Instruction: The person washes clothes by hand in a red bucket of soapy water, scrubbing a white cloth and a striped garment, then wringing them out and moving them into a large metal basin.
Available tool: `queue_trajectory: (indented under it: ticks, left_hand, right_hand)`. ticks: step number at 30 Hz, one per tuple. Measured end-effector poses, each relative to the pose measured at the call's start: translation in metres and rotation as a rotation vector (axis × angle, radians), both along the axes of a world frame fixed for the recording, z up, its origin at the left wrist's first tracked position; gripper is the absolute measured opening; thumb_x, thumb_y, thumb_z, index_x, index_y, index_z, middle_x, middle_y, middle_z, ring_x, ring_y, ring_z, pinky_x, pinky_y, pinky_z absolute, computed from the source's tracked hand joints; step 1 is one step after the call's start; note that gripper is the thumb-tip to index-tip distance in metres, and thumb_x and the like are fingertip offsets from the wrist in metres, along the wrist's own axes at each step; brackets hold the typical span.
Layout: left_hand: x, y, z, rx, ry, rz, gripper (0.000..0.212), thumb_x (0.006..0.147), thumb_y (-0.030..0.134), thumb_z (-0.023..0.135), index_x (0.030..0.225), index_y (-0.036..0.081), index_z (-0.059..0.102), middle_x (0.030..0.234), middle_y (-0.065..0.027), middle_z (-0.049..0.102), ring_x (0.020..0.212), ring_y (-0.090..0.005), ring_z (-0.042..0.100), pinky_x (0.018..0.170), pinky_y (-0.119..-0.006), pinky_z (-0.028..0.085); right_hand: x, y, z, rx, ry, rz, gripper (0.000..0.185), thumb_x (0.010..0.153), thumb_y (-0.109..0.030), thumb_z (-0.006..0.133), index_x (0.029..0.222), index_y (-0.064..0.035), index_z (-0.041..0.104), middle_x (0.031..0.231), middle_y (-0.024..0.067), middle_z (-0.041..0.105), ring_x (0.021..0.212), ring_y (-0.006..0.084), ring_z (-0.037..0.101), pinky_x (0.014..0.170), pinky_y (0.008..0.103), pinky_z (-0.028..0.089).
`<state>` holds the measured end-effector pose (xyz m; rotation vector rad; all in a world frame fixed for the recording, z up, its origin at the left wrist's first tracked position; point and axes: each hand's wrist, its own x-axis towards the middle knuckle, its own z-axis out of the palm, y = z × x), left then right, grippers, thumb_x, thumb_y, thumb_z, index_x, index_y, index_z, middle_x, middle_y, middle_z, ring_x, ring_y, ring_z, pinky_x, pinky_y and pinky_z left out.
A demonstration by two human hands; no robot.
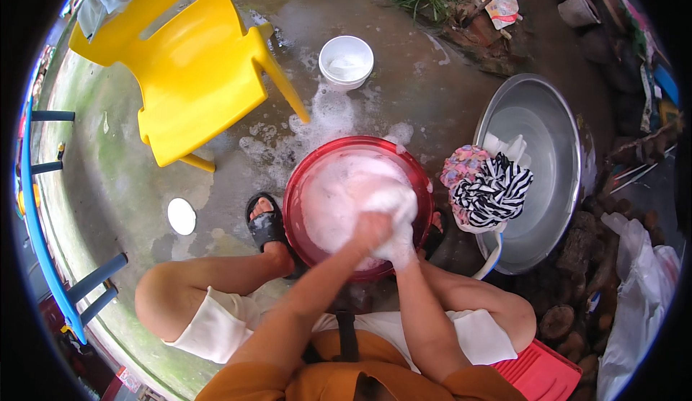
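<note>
A red plastic basin stands between my feet, filled with white suds. Over its right half, my left hand is closed around a sudsy bundle, which looks like wet cloth. Foam covers much of my right hand, which is pressed against the same bundle; its fingers are hidden. Blur and suds hide the bundle's shape. Beyond the basin is a white tub with white contents. To the right, zebra-striped cloth and pink floral cloth are heaped at the near-left rim of a large metal basin.
A yellow plastic chair with cloth over its back stands at the upper left. A white round lid lies on the wet concrete. Stacked logs and a white plastic sack are at the right. Part of a red plastic seat shows beneath me.
</note>
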<state>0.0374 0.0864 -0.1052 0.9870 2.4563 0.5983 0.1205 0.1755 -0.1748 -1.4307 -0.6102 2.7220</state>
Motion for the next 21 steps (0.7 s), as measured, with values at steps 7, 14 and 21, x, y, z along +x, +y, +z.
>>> queue_trajectory:
  ticks: [7, 14, 21]
  left_hand:
    - [-0.081, -0.061, -0.018, 0.038, -0.128, 0.542, 0.041, 0.082, 0.032, 0.050, 0.116, 0.009, 0.047, 0.110, -0.0197, 0.053, 0.108, -0.0287, 0.048, 0.091, -0.042, 0.039]
    - [0.018, -0.016, -0.044, 0.422, -0.446, 0.472, 0.053, 0.069, 0.021, 0.061, 0.115, 0.001, 0.048, 0.092, -0.0237, 0.059, 0.091, -0.0358, 0.057, 0.082, -0.041, 0.044]
    - [-0.009, 0.001, -0.015, -0.052, -0.019, -0.061, 0.044, 0.072, 0.019, 0.054, 0.115, 0.008, 0.053, 0.061, -0.0092, 0.059, 0.055, -0.0234, 0.058, 0.055, -0.039, 0.045]
  right_hand:
    - [-0.029, -0.025, 0.064, 0.189, -0.330, 0.297, 0.052, 0.079, -0.024, 0.056, 0.127, -0.0168, 0.038, 0.125, 0.0082, 0.041, 0.108, 0.0298, 0.044, 0.076, 0.0537, 0.045]
    - [-0.003, 0.004, 0.021, 0.111, -0.242, 0.206, 0.056, 0.082, -0.045, 0.049, 0.128, -0.0135, 0.040, 0.124, 0.0095, 0.043, 0.112, 0.0261, 0.043, 0.086, 0.0428, 0.041]
    - [-0.002, -0.001, -0.014, -0.090, -0.142, -0.132, 0.040, 0.089, -0.031, 0.044, 0.120, -0.0049, 0.047, 0.112, 0.0083, 0.054, 0.100, 0.0220, 0.054, 0.086, 0.0365, 0.045]
